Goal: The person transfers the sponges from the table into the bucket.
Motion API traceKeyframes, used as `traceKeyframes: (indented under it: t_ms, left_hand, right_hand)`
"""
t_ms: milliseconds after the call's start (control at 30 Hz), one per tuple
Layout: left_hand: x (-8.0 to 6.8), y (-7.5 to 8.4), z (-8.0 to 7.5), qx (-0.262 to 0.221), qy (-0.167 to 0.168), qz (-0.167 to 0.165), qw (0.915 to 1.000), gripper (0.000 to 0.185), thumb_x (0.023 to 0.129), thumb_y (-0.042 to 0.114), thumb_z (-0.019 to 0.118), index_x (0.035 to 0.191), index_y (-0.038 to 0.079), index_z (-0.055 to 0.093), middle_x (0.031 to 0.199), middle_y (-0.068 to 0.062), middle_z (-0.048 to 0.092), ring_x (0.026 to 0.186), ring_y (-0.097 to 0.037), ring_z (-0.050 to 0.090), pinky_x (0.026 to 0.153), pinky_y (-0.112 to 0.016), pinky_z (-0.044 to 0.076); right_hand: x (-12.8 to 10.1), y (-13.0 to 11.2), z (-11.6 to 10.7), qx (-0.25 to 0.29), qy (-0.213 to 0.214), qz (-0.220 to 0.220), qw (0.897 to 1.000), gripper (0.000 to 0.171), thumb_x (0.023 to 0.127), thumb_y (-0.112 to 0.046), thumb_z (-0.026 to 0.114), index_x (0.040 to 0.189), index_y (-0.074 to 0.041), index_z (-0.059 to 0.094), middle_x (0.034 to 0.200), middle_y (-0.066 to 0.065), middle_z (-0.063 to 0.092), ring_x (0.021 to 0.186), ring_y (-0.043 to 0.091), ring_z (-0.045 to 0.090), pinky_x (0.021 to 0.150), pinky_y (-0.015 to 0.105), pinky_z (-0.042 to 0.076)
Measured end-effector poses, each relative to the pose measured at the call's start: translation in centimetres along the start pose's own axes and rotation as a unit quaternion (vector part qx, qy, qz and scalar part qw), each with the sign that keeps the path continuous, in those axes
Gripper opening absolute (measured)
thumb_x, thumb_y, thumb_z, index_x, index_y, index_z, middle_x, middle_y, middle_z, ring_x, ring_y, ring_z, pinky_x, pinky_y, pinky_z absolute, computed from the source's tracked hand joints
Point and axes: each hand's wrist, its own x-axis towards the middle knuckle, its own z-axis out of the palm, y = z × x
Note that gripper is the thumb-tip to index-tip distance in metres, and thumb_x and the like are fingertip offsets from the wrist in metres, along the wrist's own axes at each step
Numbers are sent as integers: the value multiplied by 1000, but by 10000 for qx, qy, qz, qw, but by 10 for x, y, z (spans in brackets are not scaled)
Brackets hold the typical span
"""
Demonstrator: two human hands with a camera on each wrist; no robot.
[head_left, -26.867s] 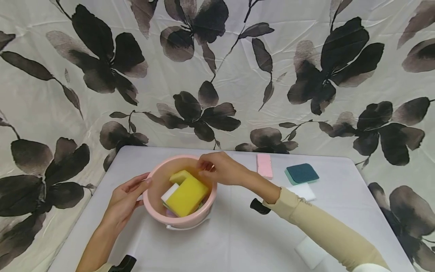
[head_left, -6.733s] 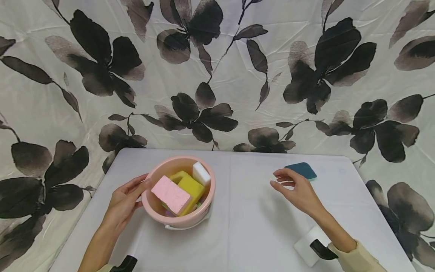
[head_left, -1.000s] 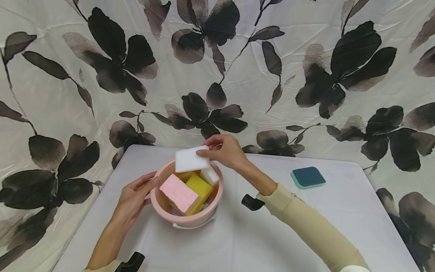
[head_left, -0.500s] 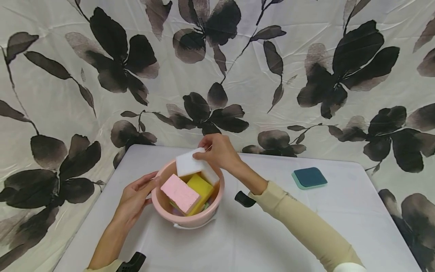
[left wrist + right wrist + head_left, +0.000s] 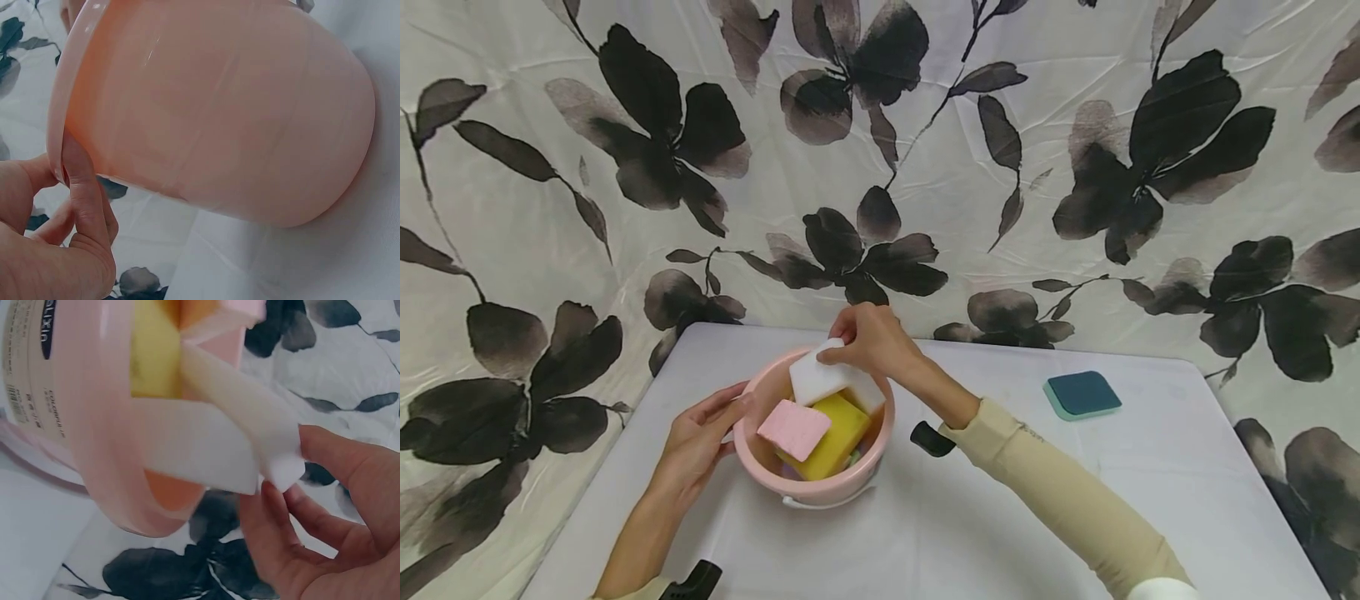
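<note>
A pink bucket [image 5: 814,490] stands on the table, its rim held by my left hand [image 5: 696,437]. The left wrist view shows thumb and fingers pinching that rim beside the bucket wall [image 5: 231,112]. At the far side of the opening, my right hand [image 5: 880,342] pinches a white sponge [image 5: 814,379] by one end, the other end reaching inside. Next to it another white sponge [image 5: 194,440] leans inside the rim. A pink sponge [image 5: 793,429] lies tilted over a yellow sponge [image 5: 838,433]. Things lower in the bucket are mostly hidden.
A dark teal and green sponge [image 5: 1082,394] lies on the white-covered table [image 5: 985,517] at the back right. A floral cloth [image 5: 970,167] hangs behind the table. The bucket's white handle [image 5: 827,502] hangs down at its front.
Over the last second the right hand lowers the white sponge into the bucket, and the pink sponge tilts. Since the oldest frame, the pink sponge and white sponges have left the table for the bucket.
</note>
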Motion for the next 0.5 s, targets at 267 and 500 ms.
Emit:
traceKeyframes:
  t_ms: [267, 500]
  left_hand:
    - [0, 0, 2, -28, 4, -18, 10000, 70, 97, 49, 68, 154, 13, 47, 152, -10, 51, 105, 0, 65, 85, -22, 58]
    - [0, 0, 1, -11, 10, 20, 10000, 74, 96, 51, 69, 154, 12, 46, 151, -10, 51, 106, 0, 64, 86, -22, 57]
  right_hand:
    - [-4, 14, 2, 152, -106, 52, 9998, 37, 94, -36, 76, 110, -3, 73, 103, 9, 71, 98, 23, 65, 80, 27, 54]
    - [-15, 28, -3, 681, 63, 350, 9970, 41, 105, -41, 59, 120, -4, 69, 113, 11, 70, 106, 25, 65, 88, 36, 58]
